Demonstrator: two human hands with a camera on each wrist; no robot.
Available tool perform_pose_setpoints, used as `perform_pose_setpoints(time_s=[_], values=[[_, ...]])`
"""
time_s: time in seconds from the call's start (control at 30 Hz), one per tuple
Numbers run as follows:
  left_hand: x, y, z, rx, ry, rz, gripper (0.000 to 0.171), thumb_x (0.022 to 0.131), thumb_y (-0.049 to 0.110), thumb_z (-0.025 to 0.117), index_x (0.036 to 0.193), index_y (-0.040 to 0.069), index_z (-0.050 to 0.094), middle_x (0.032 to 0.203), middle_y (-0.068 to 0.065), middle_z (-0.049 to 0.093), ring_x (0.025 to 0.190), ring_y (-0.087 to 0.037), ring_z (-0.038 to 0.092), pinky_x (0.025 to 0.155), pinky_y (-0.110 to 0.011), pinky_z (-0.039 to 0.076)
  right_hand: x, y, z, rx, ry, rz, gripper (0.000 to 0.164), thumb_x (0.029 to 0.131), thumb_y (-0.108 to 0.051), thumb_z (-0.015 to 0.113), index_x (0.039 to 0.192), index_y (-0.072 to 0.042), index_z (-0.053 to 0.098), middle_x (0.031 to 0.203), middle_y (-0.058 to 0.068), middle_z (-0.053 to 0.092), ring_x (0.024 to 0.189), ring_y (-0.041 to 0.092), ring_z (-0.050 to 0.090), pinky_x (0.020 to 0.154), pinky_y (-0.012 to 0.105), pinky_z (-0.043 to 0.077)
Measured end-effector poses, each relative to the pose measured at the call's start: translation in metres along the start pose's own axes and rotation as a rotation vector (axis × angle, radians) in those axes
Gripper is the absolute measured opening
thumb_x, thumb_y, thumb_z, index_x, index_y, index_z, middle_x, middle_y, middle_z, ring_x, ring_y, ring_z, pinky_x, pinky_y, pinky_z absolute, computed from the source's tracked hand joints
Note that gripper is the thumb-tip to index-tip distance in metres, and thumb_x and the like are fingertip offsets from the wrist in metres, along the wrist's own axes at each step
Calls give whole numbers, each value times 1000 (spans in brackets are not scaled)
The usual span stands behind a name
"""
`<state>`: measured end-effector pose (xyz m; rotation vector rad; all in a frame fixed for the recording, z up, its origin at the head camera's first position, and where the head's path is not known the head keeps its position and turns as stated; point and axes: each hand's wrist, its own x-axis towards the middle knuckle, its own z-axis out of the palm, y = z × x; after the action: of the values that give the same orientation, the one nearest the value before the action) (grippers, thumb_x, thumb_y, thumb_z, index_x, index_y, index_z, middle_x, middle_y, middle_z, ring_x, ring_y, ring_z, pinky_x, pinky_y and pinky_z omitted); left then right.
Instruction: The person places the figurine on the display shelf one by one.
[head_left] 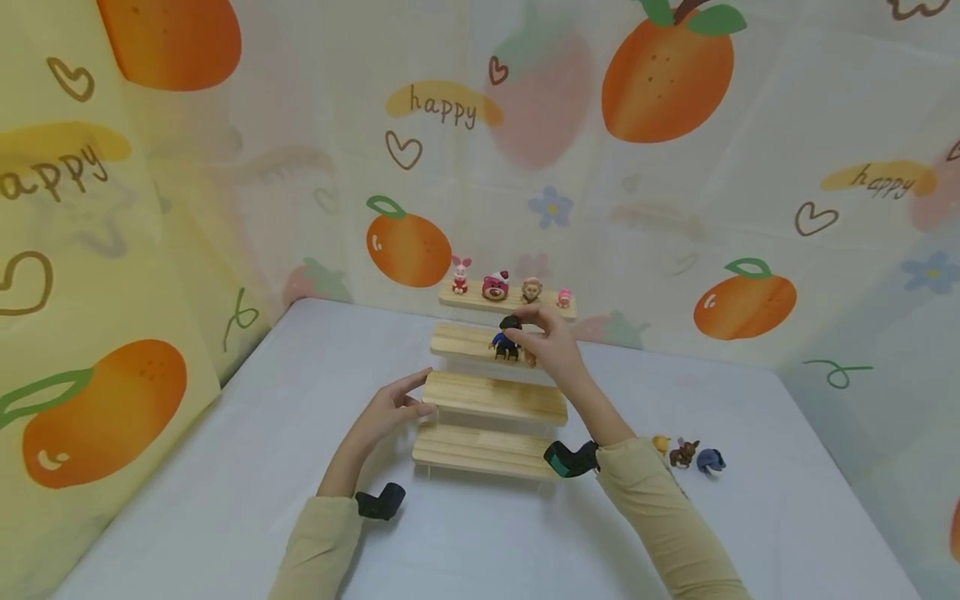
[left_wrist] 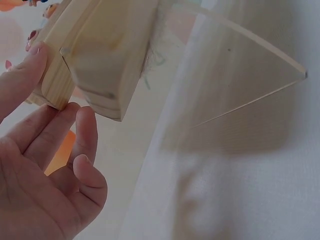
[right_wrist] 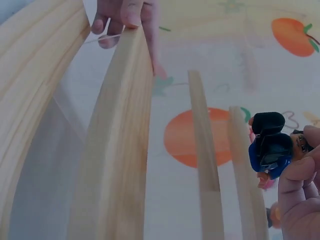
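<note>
My right hand [head_left: 551, 342] pinches a small toy figure [head_left: 507, 340] by its head, between thumb and fingers. The figure has a black top, a blue body and dark legs, and it is held over the second-highest tier of a wooden stepped display stand [head_left: 495, 398]. Partly hidden behind that hand, a brownish figure [head_left: 531, 358] stands on the same tier. My left hand [head_left: 386, 408] holds the left end of the third tier down; in the left wrist view its thumb [left_wrist: 37, 65] lies against the board, with fingertips at the board's end.
Along the top tier stand a pink rabbit-eared figure [head_left: 460, 277], a pink bear figure [head_left: 495, 287], a lion-like figure [head_left: 531, 289] and a small pink figure [head_left: 564, 297]. On the white table at right sit yellow [head_left: 661, 444], brown [head_left: 683, 452] and blue-grey [head_left: 710, 460] figures.
</note>
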<state>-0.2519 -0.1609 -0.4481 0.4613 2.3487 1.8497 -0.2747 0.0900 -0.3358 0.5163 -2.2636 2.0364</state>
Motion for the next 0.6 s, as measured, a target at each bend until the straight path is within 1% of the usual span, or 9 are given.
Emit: perform_pose_setpoints(time_s=[0.1, 0.23, 0.3, 0.53, 0.6], values=[[-5, 9, 0, -4, -1, -3, 64, 81, 15, 67, 135, 1, 36, 135, -21, 35, 78, -19, 54, 74, -34, 37, 1, 2, 6, 8, -5, 3, 28, 84, 2, 59, 110, 7, 50, 100, 14, 55, 42, 8, 39, 43, 22, 34], [-12, 26, 0, 7, 2, -4, 62, 82, 11, 65, 135, -2, 35, 135, -23, 35, 79, -21, 53, 73, -34, 36, 5, 5, 13, 20, -5, 4, 28, 84, 1, 59, 110, 7, 50, 102, 15, 55, 42, 8, 39, 43, 21, 34], [-12, 29, -1, 14, 2, -13, 61, 83, 10, 64, 135, -2, 36, 135, -23, 35, 81, -23, 53, 73, -34, 36, 8, 6, 16, 29, 1, 9, 28, 84, 1, 60, 110, 7, 50, 103, 15, 55, 42, 8, 39, 43, 21, 34], [1, -2, -1, 12, 8, 11, 66, 79, 23, 69, 135, 5, 39, 135, -19, 37, 79, -19, 54, 74, -34, 37, 17, 13, 25, 55, 19, 26, 27, 83, 2, 61, 108, 6, 52, 102, 14, 56, 42, 8, 38, 43, 21, 34], [1, -2, -1, 12, 9, 15, 66, 79, 21, 69, 135, 4, 39, 135, -18, 38, 79, -20, 55, 74, -34, 38, 19, 13, 28, 55, 22, 28, 27, 82, 1, 62, 107, 6, 53, 102, 14, 56, 42, 8, 38, 43, 20, 34]])
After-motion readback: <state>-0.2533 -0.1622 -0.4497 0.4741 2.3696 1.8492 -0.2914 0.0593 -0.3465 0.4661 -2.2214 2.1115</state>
